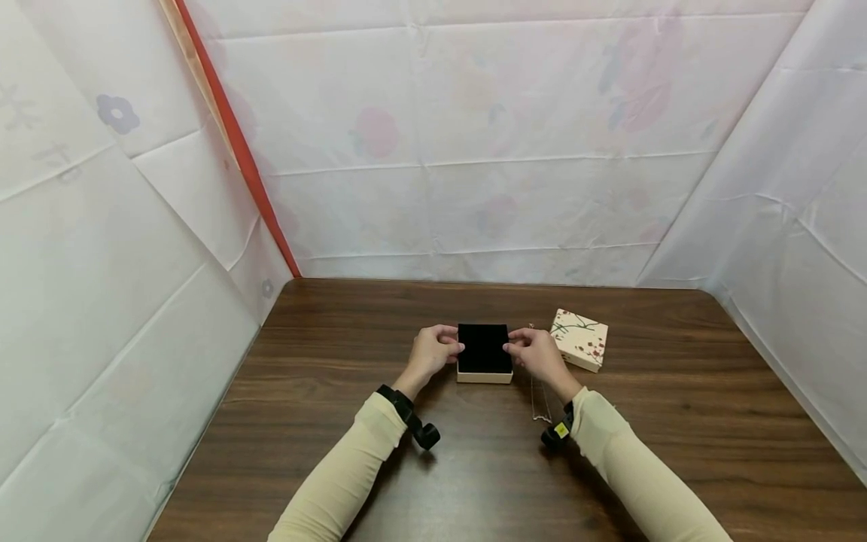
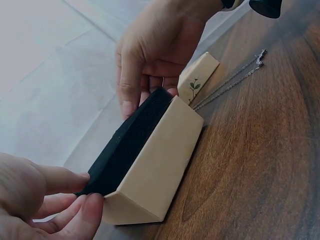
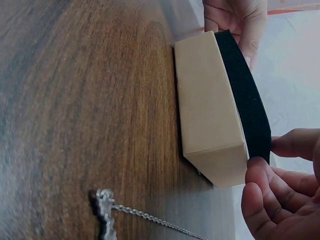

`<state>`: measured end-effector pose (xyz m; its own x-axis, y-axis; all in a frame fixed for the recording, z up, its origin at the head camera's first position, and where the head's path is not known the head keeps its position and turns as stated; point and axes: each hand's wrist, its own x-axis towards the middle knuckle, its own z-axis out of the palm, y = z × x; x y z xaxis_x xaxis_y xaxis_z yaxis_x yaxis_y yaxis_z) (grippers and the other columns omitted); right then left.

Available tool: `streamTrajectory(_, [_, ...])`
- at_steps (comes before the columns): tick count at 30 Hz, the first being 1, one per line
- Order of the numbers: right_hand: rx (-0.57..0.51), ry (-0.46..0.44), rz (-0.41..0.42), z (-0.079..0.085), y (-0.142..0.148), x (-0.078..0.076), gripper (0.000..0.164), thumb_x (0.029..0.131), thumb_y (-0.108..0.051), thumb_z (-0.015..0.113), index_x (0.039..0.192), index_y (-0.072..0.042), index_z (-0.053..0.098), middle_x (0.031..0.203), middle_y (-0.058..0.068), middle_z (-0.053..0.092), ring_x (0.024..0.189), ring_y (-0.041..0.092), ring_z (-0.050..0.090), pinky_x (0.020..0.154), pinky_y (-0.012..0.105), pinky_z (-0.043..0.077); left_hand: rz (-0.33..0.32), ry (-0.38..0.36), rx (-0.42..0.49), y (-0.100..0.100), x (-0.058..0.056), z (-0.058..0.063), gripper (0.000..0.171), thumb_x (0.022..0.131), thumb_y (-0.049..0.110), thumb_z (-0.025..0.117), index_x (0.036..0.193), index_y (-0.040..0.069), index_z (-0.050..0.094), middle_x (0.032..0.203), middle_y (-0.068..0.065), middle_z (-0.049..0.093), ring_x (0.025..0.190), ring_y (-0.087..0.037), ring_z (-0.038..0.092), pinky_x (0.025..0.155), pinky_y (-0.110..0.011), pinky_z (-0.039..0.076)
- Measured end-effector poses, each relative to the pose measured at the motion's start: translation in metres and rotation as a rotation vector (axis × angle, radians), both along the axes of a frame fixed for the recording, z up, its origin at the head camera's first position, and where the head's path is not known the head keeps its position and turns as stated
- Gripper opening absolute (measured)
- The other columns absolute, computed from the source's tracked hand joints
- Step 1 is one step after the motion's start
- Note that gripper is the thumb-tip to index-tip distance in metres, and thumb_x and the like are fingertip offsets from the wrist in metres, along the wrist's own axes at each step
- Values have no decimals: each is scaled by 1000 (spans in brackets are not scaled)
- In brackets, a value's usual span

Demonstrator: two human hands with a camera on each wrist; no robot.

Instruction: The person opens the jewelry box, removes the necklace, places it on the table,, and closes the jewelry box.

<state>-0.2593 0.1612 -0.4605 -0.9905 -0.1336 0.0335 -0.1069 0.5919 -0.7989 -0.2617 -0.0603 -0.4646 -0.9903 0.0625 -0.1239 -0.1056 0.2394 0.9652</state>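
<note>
A small cream box [image 1: 484,378] sits on the table with a black velvet pad [image 1: 484,348] at its top. In both wrist views the pad stands partly above the box's rim. On its left side my left hand [image 1: 428,354] pinches the pad's edge between thumb and fingers, the fingertips also close against the box wall. Opposite it, my right hand [image 1: 539,355] pinches the right edge of the pad in the same way. A silver chain necklace [image 3: 150,216] lies on the wood just right of the box, partly hidden beneath my right hand in the head view.
Behind my right hand lies a cream lid [image 1: 580,337] printed with red flowers and dark branches. The brown wooden table [image 1: 325,421] meets white patterned cloth [image 1: 440,211] at the back and sides. A red strip [image 1: 237,143] runs down the left corner.
</note>
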Motion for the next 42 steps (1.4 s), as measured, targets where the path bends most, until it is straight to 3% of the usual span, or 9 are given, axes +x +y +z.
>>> streamTrajectory(10, [36,-3,-1,0,0,-1,29,91,-12,68,113,8,67,75,9,67,55,8,56,53,25,45,-15,3,-1,1,0,-1,37,87,1,71,123,-3,63,92,-13,68,89,-32,71,67,-28,59])
streamTrajectory(33, [76,-15,9,4,-3,-2,29,91,-13,68,113,7,66,76,8,67,56,9,57,56,27,45,8,66,-101,5,-3,-1,34,85,-2,71,118,-4,65,89,-16,70,63,-10,62,61,-25,57])
streamTrajectory(42, [76,-29,54,5,-1,2,39,90,-16,70,122,3,63,80,10,69,61,12,57,57,28,43,-23,95,-190,3,-1,-1,38,84,3,74,121,1,65,94,-13,70,65,-14,66,61,-26,56])
